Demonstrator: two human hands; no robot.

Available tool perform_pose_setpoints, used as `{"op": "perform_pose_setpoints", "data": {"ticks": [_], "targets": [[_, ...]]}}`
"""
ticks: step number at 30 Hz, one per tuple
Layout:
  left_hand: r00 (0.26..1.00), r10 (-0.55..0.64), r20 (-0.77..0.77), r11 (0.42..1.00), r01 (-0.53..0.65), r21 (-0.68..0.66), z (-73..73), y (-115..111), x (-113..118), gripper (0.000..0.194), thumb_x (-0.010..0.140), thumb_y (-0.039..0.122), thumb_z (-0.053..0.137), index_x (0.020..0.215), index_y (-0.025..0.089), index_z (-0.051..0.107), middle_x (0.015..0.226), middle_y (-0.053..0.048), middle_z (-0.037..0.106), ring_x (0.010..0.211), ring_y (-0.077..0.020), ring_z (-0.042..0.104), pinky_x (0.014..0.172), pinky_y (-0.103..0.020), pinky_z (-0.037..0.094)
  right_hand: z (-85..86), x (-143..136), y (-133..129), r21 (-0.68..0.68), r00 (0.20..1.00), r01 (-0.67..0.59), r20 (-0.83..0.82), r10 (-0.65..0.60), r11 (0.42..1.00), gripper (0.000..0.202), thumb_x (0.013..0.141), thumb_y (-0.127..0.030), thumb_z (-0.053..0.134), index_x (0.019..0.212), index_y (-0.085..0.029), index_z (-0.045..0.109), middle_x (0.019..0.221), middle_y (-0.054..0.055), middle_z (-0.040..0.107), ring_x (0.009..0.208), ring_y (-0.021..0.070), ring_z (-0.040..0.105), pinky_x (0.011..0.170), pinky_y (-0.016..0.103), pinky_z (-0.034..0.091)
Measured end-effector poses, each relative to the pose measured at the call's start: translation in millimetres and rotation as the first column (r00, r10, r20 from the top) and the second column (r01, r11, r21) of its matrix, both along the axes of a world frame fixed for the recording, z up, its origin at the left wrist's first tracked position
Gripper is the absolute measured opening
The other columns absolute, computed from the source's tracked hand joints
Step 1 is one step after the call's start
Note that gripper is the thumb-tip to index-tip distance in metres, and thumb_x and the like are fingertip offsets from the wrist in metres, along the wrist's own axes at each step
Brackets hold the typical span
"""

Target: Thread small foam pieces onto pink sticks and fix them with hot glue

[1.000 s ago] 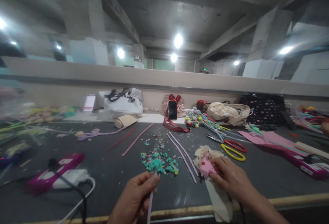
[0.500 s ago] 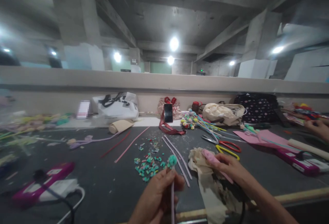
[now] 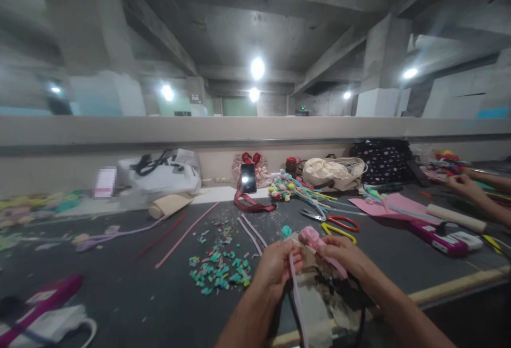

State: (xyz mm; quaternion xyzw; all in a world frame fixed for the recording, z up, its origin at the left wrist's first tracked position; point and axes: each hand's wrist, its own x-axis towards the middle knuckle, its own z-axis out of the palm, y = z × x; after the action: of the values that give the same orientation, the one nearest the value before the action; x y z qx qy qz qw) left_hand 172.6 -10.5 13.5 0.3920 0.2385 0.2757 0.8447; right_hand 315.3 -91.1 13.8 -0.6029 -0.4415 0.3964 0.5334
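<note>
Above the table [image 3: 120,295], the stem [image 3: 296,285] has neared the pink tool [image 3: 310,235].

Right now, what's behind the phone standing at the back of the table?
A pink ruffled bundle with a red bow shows above and on both sides of the phone. The bundle's middle is covered, so I can't tell what it looks like there.

Bare concrete beams [image 3: 157,31] cross a grey ceiling [image 3: 235,29] above thick pillars [image 3: 385,55] with paler lower parts. Bright lamps [image 3: 257,68] glow overhead. A low, pale partition [image 3: 219,127] backs the dark table [image 3: 131,300]; the blurred far wall [image 3: 239,107] looks greenish.
</note>
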Motion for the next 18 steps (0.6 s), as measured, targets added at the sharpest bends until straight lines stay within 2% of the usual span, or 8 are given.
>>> {"op": "perform_pose_setpoints", "data": {"ticks": [2,6,10,13,18], "targets": [[1.000,-0.011,-0.013,1.000,0.011,0.003,-5.4,0,2,0.020,0.064,0.020,0.057,0.051,0.014,0.043,0.042,0.006,0.040,0.037,-0.0040,0.041,0.046,-0.018,0.038,5.3,5,1,-0.002,1.000,0.003,-0.024,-0.003,1.000,0.020,0.061,-0.034,0.056,0.063,-0.014,0.056,0.055,-0.001,0.057,0.042,0.0094,0.047,0.041,0.020,0.033],[0.997,-0.004,-0.072,1.000,0.005,0.013,-10.6,0,2,0.015,0.061,0.022,0.059,0.057,0.013,0.048,0.048,0.002,0.050,0.047,-0.0087,0.050,0.055,-0.023,0.042,18.2,16,-4,0.040,0.996,0.030,-0.086,-0.027,0.999,0.025,0.061,-0.037,0.056,0.067,-0.012,0.058,0.058,0.002,0.060,0.042,0.0099,0.049,0.040,0.020,0.033],[0.993,0.005,-0.117,0.999,-0.001,0.032,-9.7,-1,1,0.017,0.060,0.025,0.060,0.058,0.013,0.048,0.051,0.000,0.053,0.048,-0.0092,0.052,0.053,-0.022,0.042,24.5,15,-14,0.209,0.953,0.157,-0.289,-0.092,0.965,0.028,0.065,-0.037,0.052,0.077,-0.012,0.058,0.067,0.006,0.062,0.049,0.0125,0.052,0.044,0.022,0.037],[0.991,0.011,-0.135,0.998,-0.003,0.058,-6.6,0,-1,0.021,0.059,0.029,0.062,0.057,0.014,0.047,0.047,0.003,0.049,0.040,-0.0061,0.047,0.043,-0.017,0.037,23.5,7,-22,0.319,0.904,0.178,-0.426,-0.027,0.931,0.026,0.073,-0.033,0.044,0.078,-0.012,0.059,0.065,0.006,0.061,0.048,0.0118,0.050,0.044,0.022,0.037],[0.987,0.041,-0.155,0.993,-0.022,0.120,3.4,7,-11,0.023,0.059,0.033,0.062,0.063,0.014,0.051,0.047,0.007,0.045,0.031,0.0002,0.034,0.028,-0.010,0.015,13.4,-8,-29,0.352,0.866,0.068,-0.485,0.120,0.934,0.038,0.079,-0.034,0.033,0.076,-0.008,0.062,0.048,0.005,0.055,0.040,0.0100,0.044,0.038,0.020,0.031]]}}
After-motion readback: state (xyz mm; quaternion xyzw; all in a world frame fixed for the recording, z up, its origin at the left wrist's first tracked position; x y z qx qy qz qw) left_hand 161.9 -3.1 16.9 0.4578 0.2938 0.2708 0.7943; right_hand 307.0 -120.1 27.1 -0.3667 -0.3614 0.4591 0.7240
